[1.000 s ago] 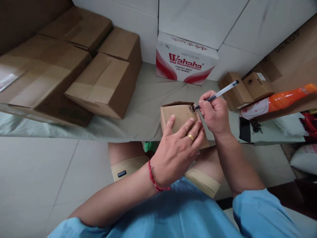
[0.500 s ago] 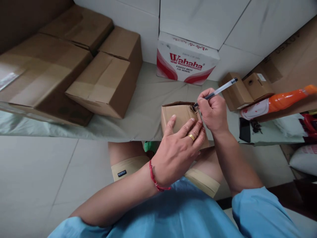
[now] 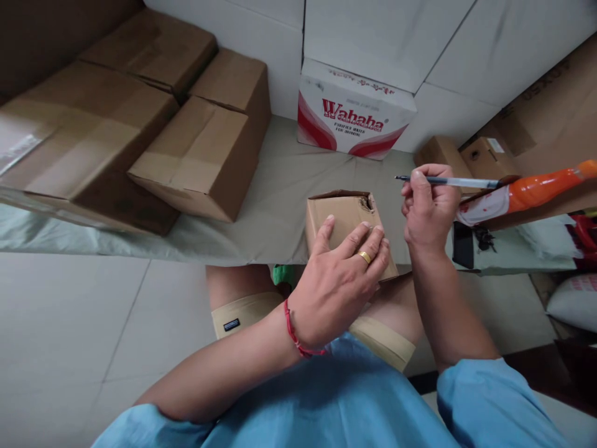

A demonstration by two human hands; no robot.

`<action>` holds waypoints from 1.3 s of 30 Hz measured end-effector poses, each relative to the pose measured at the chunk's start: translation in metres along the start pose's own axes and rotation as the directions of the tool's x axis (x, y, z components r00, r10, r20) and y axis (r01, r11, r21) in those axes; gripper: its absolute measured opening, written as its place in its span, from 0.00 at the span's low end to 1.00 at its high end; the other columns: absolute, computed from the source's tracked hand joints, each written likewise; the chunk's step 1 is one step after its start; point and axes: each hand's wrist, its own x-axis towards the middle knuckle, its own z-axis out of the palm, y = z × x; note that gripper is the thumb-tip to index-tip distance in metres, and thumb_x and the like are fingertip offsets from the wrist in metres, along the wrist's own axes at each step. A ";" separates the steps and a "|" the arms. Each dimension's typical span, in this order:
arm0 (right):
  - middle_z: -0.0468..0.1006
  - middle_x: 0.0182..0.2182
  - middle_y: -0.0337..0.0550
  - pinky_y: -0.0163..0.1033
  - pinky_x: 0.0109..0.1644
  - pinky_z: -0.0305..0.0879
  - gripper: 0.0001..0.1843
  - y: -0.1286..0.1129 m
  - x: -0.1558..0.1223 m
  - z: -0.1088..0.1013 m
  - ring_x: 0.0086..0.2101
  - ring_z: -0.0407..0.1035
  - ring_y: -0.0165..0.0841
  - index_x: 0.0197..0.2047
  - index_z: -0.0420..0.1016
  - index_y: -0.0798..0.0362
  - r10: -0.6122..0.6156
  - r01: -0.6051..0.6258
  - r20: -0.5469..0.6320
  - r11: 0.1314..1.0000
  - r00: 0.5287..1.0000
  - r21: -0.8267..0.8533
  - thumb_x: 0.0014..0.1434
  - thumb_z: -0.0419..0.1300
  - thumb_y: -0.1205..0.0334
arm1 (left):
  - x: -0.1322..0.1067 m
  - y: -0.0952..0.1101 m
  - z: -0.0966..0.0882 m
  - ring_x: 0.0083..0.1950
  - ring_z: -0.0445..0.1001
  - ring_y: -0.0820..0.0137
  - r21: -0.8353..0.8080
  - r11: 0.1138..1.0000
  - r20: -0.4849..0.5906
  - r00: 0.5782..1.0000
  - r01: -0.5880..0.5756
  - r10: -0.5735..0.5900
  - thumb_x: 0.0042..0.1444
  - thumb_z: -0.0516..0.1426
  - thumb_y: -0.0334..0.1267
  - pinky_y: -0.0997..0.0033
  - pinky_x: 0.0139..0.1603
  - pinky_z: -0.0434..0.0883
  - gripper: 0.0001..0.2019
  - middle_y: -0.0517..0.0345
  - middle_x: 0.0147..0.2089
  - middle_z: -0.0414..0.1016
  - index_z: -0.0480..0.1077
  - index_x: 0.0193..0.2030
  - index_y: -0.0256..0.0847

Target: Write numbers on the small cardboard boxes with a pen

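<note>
A small brown cardboard box (image 3: pixel 342 214) stands on the sheet-covered surface (image 3: pixel 280 205) in front of me, with a torn hole in its far right corner. My left hand (image 3: pixel 342 277) lies flat on the box's top, fingers spread, a gold ring on one finger and a red cord at the wrist. My right hand (image 3: pixel 429 205) is raised to the right of the box and is closed round a pen (image 3: pixel 448 182). The pen lies nearly level, its tip pointing left, clear of the box.
Several large brown cartons (image 3: pixel 140 124) are stacked at the left. A white and red Wahaha carton (image 3: pixel 354 112) stands at the back by the wall. Small brown boxes (image 3: pixel 471 158), an orange bottle (image 3: pixel 536 186) and a black phone (image 3: pixel 461 242) lie to the right.
My right hand has lifted the pen out of the hole in the box's corner and swung it up and to the right, now nearly level. My left hand stays on the box.
</note>
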 end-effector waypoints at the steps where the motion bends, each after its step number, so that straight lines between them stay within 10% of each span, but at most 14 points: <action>1: 0.75 0.32 0.37 0.36 0.38 0.66 0.16 0.012 0.001 -0.006 0.30 0.70 0.31 0.47 0.71 0.48 0.008 -0.008 0.001 0.998 1.000 -0.062 0.75 0.55 0.44 | 0.000 0.000 0.000 0.74 0.73 0.55 -0.001 1.000 -0.005 1.000 -0.004 0.004 0.74 0.58 0.38 0.31 0.78 0.63 0.19 0.47 0.75 0.74 0.72 0.69 0.39; 7: 0.82 0.34 0.51 0.42 0.44 0.65 0.15 0.082 -0.007 -0.034 0.36 0.75 0.41 0.50 0.81 0.55 0.312 -0.036 0.250 0.687 0.917 -0.725 0.72 0.55 0.58 | 0.001 -0.004 0.002 0.72 0.74 0.56 -0.009 0.999 -0.043 0.999 -0.032 0.032 0.72 0.61 0.40 0.43 0.74 0.66 0.21 0.48 0.70 0.78 0.71 0.68 0.37; 11: 0.84 0.49 0.59 0.42 0.46 0.63 0.19 0.111 -0.021 -0.044 0.43 0.76 0.44 0.58 0.81 0.54 0.484 0.012 0.271 0.473 0.832 -0.881 0.71 0.53 0.64 | 0.000 -0.005 0.001 0.72 0.73 0.55 -0.010 0.999 -0.030 0.999 -0.042 0.041 0.70 0.63 0.41 0.45 0.73 0.67 0.23 0.48 0.72 0.76 0.71 0.69 0.37; 21: 0.79 0.57 0.62 0.46 0.58 0.68 0.31 0.161 -0.040 -0.049 0.53 0.74 0.47 0.73 0.68 0.60 0.533 -0.038 0.273 0.501 0.801 -0.864 0.68 0.52 0.65 | 0.001 -0.007 0.002 0.71 0.75 0.49 0.000 1.000 -0.033 0.999 0.002 -0.002 0.69 0.65 0.46 0.42 0.76 0.67 0.28 0.42 0.74 0.74 0.70 0.70 0.32; 27: 0.70 0.65 0.74 0.62 0.69 0.62 0.39 0.186 -0.035 -0.115 0.65 0.63 0.60 0.73 0.64 0.65 0.442 -0.301 -0.121 0.365 0.889 -0.881 0.65 0.64 0.55 | 0.005 -0.008 0.004 0.70 0.76 0.48 0.002 1.000 -0.038 0.999 -0.006 0.006 0.69 0.64 0.45 0.41 0.76 0.68 0.27 0.39 0.71 0.77 0.71 0.68 0.31; 32: 0.65 0.67 0.81 0.65 0.66 0.64 0.46 0.209 -0.033 -0.175 0.68 0.60 0.64 0.71 0.63 0.65 0.515 -0.633 -0.474 0.187 0.714 -0.751 0.58 0.73 0.51 | 0.008 -0.009 0.004 0.69 0.77 0.47 0.009 1.000 -0.034 0.999 -0.001 0.001 0.68 0.64 0.44 0.40 0.75 0.69 0.26 0.39 0.71 0.77 0.72 0.67 0.32; 35: 0.68 0.62 0.84 0.62 0.57 0.67 0.41 0.217 -0.036 -0.193 0.63 0.64 0.61 0.67 0.69 0.64 0.579 -0.716 -0.533 0.131 0.617 -0.686 0.59 0.73 0.46 | 0.008 -0.009 0.004 0.68 0.78 0.48 0.006 1.000 -0.042 0.999 -0.006 0.006 0.68 0.64 0.44 0.41 0.75 0.69 0.25 0.40 0.70 0.77 0.72 0.67 0.33; 39: 0.73 0.47 0.75 0.60 0.48 0.64 0.33 0.216 -0.032 -0.201 0.53 0.68 0.55 0.56 0.77 0.66 0.579 -0.613 -0.410 0.208 0.705 -0.762 0.61 0.70 0.45 | 0.008 -0.010 0.004 0.69 0.77 0.48 -0.009 1.000 -0.048 0.999 -0.008 0.007 0.68 0.64 0.43 0.41 0.76 0.68 0.25 0.39 0.70 0.77 0.72 0.67 0.34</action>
